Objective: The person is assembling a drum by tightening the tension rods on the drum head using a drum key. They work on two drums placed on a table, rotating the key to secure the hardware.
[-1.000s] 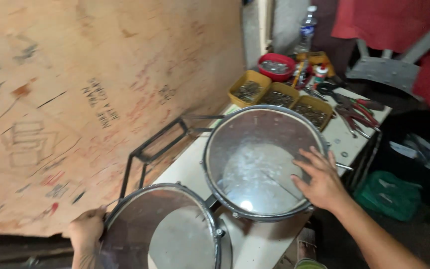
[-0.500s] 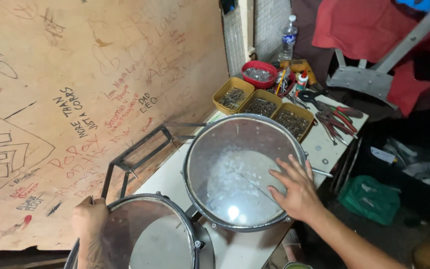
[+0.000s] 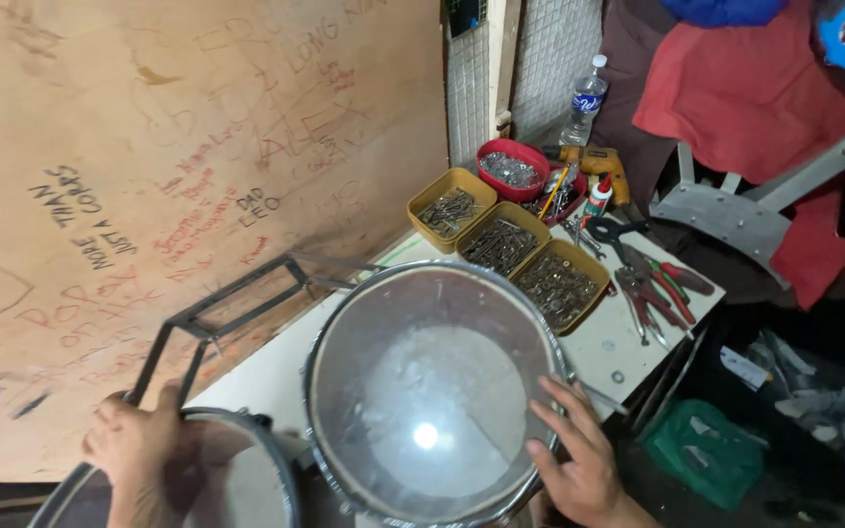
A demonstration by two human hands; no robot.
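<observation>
Here, the right hand (image 3: pixel 579 460) rests on the near right edge of the big drum (image 3: pixel 432 391), a round drum with a clear skin and a shiny metal rim. Its fingers (image 3: pixel 564 406) are spread flat on the skin and rim, so the hand is open and presses rather than grabs. A bright spot of light shines on the skin just to the left of this hand.

The left hand (image 3: pixel 139 445) sits on the far rim of the second drum (image 3: pixel 237 479), which is lower and to the left. The fingers curl over the rim, so this hand is closed on it. Most of that drum runs off the bottom of the view. The two drums sit just beside each other, and the pictures do not show if they touch.

Just above the left hand stands a black metal frame (image 3: pixel 217 323), leaning by the big wooden board (image 3: pixel 178 166) with scribbles on it. Both drums rest on a white table (image 3: pixel 628 342).

Far past the right hand, at the back of the table, sit three yellow trays (image 3: pixel 506 244) full of screws and nails, and a red bowl (image 3: pixel 512 168) with more small metal bits. To the right of the trays lie pliers (image 3: pixel 662 284) with red handles. A yellow drill (image 3: pixel 594 161) and a clear water bottle (image 3: pixel 587 103) stand behind them. A green bag (image 3: pixel 706 450) lies on the floor, to the right of the right hand
</observation>
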